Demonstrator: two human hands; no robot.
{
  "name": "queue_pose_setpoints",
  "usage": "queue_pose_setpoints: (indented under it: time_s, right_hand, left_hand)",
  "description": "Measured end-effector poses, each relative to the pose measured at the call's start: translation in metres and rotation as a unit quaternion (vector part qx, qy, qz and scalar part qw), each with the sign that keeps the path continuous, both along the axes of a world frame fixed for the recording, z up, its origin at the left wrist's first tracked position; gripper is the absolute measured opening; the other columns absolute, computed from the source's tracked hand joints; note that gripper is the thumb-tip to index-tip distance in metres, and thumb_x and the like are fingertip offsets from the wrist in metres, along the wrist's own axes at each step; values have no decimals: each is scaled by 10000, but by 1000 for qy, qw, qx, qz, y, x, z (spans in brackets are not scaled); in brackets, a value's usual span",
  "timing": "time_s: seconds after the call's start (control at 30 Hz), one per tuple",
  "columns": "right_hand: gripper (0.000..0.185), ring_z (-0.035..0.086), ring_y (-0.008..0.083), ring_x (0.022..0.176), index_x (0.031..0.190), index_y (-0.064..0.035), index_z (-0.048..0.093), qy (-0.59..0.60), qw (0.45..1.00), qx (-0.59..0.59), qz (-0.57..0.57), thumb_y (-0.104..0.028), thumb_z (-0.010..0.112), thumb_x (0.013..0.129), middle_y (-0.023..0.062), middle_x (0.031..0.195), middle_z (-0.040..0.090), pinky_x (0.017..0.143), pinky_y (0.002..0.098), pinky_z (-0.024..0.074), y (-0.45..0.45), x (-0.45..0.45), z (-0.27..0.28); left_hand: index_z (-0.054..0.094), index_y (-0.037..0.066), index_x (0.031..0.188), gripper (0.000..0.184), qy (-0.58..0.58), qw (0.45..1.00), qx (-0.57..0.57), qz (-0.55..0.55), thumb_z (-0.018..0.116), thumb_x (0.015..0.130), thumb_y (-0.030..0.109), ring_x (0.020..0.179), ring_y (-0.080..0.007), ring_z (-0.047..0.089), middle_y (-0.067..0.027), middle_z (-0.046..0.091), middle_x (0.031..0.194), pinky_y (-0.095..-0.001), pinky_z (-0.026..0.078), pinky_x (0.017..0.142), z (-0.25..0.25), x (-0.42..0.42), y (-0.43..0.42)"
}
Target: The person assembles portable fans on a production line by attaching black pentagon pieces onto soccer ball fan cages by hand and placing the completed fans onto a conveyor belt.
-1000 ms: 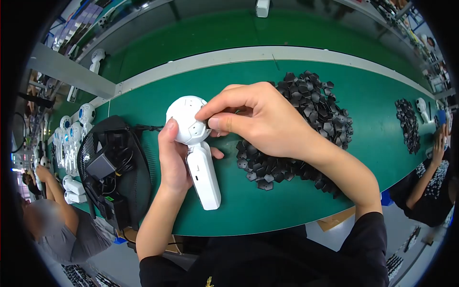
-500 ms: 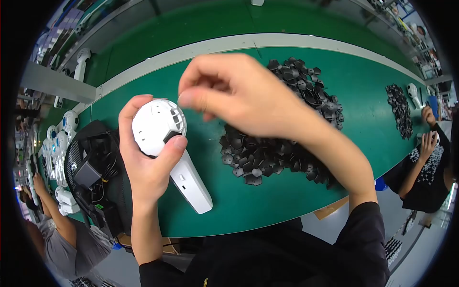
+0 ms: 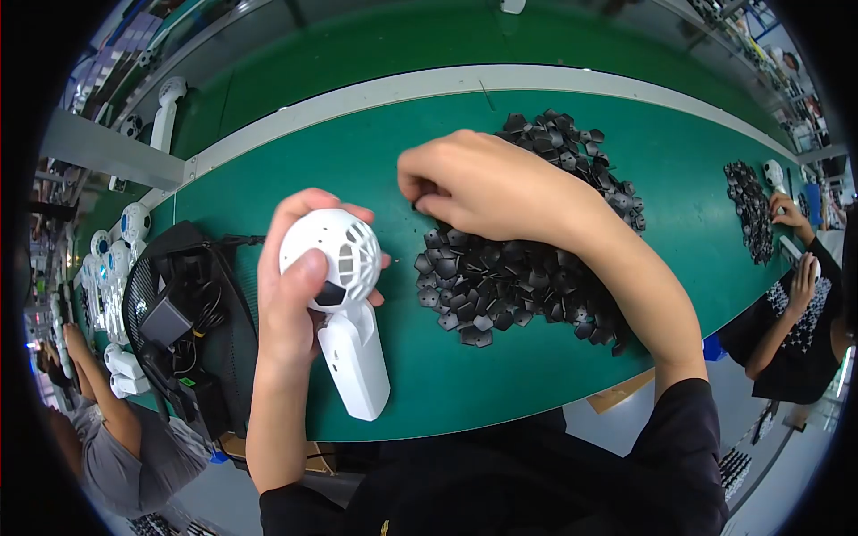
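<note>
We've a grn tabletop (image 3: pixel 684 214) w/ a pale rail (image 3: pixel 447 82) along its far edge. Nr the middle, toward our R, we see a big heap of blk pcs (image 3: pixel 500 277), flat & angular, spread wide, partly hidden. Far R we've a smaller blk heap (image 3: pixel 749 210) w/ a wht round-headed unit (image 3: pixel 774 174) just beside it. On our L lies a blk mesh bag (image 3: pixel 237 344); farther L, a wht cluster (image 3: pixel 112 268) plus some wht blocks (image 3: pixel 125 373), close to the bag.

The left hand (image 3: pixel 290 290) is gripping, left forearm (image 3: pixel 278 415) pointing to twelve o'clock; right hand (image 3: pixel 483 186) is arching palm-down, right forearm (image 3: pixel 630 286) slanting to ten.
</note>
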State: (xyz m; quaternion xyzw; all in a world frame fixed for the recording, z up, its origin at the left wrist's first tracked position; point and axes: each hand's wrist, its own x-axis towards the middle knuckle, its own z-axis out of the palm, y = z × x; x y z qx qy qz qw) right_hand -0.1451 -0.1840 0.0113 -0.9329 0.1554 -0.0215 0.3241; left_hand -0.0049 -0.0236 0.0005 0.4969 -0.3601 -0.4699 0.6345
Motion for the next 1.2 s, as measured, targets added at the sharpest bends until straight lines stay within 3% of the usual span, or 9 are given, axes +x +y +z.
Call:
queue_pose_setpoints:
  time_s: [0.1,0.23,0.3,0.43,0.63,0.77,0.97,1.07,1.2]
  right_hand:
    - [121,610,213,736,875,-1,628,-225,971,78,-27,-18,583,763,102,806,619,660,281,484,5,4,1]
    - [110,634,172,688,844,-7,647,-275,930,240,-30,-7,622,736,81,741,635,623,245,497,28,4,22]
    - [108,640,183,667,831,-23,652,-355,932,63,27,-9,630,726,76,774,650,609,266,512,36,8,14]
    - [138,654,222,809,842,-53,640,-348,933,-48,76,-26,630,707,56,800,660,677,305,533,40,11,7]
    - [164,587,260,1012,894,-50,616,-277,946,-16,166,-29,575,737,97,974,636,816,369,491,31,7,10]
    - [144,598,286,868,902,-13,596,-288,956,31,37,-69,508,802,134,919,627,755,343,473,3,2,15]
    - [150,586,303,779,838,5,590,18,995,-81,-56,-133,581,780,140,805,613,686,378,464,-14,-18,5]
    - [145,588,298,789,804,8,582,10,979,-199,-35,-122,614,749,143,805,614,694,393,463,-12,-19,-8]
    - [156,590,287,736,789,10,577,19,989,-143,-22,-114,644,723,138,772,609,670,366,469,-9,-12,-4]
  left_hand:
    - [429,22,1103,451,125,990,53,-31,523,828,367,847,-247,623,-177,544,1032,-302,561,532,-1,-2,0]
    - [490,20,1075,427,229,967,104,-33,376,910,397,800,-255,639,-168,577,976,-326,577,523,1,-5,1]
    - [485,24,1097,500,258,958,112,-57,330,916,464,693,-218,646,-133,605,880,-321,574,510,0,0,4]
    - [484,23,1110,574,277,954,112,-39,308,906,530,592,-204,631,-111,612,802,-322,546,467,2,-2,6]
    - [486,20,1102,540,348,931,55,-92,415,879,506,666,-250,625,-150,596,887,-369,534,488,-10,4,12]
    - [471,100,1050,286,401,891,-14,-214,533,835,277,954,-322,548,-175,523,1051,-417,536,529,-21,17,1]
    - [478,124,1033,259,382,920,-7,-83,513,839,294,943,-293,562,-141,546,1038,-399,532,543,-19,10,0]
    - [481,111,1033,276,362,932,-10,-30,496,847,314,928,-268,579,-128,566,1026,-398,535,541,-17,5,-1]
    - [477,88,1053,327,348,936,-18,-46,443,864,352,932,-288,579,-155,560,1044,-413,540,534,-16,10,1]
